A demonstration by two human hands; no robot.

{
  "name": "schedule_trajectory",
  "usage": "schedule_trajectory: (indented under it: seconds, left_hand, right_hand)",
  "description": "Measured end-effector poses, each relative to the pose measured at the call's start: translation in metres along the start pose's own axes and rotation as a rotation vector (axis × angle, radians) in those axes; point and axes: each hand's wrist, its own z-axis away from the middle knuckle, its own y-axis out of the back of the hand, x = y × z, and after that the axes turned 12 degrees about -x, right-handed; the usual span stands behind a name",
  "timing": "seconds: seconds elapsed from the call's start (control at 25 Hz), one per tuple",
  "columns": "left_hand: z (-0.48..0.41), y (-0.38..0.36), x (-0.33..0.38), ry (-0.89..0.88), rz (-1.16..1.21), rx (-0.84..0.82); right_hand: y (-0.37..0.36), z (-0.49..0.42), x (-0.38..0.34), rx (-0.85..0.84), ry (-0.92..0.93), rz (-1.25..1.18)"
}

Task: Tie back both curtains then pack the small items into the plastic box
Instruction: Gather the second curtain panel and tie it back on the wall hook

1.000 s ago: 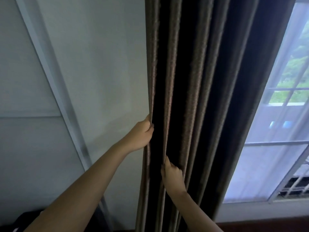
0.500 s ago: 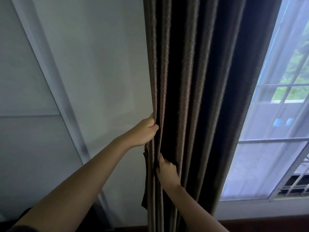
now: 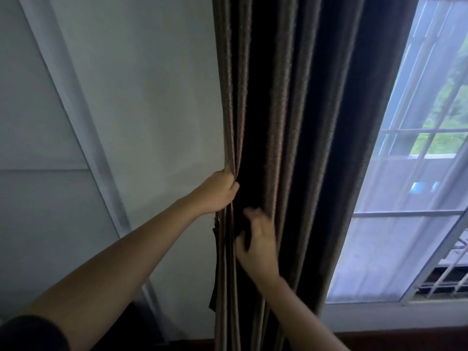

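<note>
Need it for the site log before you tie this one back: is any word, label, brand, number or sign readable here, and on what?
None can be read.
Brown curtain: plain woven folds, no tag showing.
Wall and window: no writing.
Blue shapes outside the window: too blurred to tell if they carry any.
</note>
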Motion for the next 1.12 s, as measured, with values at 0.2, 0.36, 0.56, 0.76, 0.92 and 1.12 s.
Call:
schedule_trajectory:
  seconds: [0.2, 0.36, 0.56, 0.76, 0.92, 1.12]
  left_hand:
    - [0.008, 0.008, -0.009, -0.036, -0.023, -0.078]
    - [0.007, 0.008, -0.014, -0.011, -0.007, -0.065]
    - [0.002, 0.01, -0.023, 0.044, 0.003, -0.078]
    - [0.0, 0.005, -0.012, 0.007, 0.058, -0.127]
    - [0.003, 0.002, 0.003, 0.004, 0.122, -0.104]
    - [0.005, 0.0, 0.019, 0.025, 0.179, -0.114]
  right_hand:
    - [0.091, -0.112, -0.038, 0.352, 0.043, -0.141]
    - [0.078, -0.12, -0.024, 0.207, 0.026, -0.08]
    - [-0.005, -0.025, 0.02, -0.114, -0.104, 0.032]
    - [-0.029, -0.002, 0.028, -0.344, -0.192, 0.0]
    - [-0.027, -0.008, 0.027, -0.4, -0.203, -0.001]
    - [-0.034, -0.004, 0.019, -0.439, -0.21, 0.002]
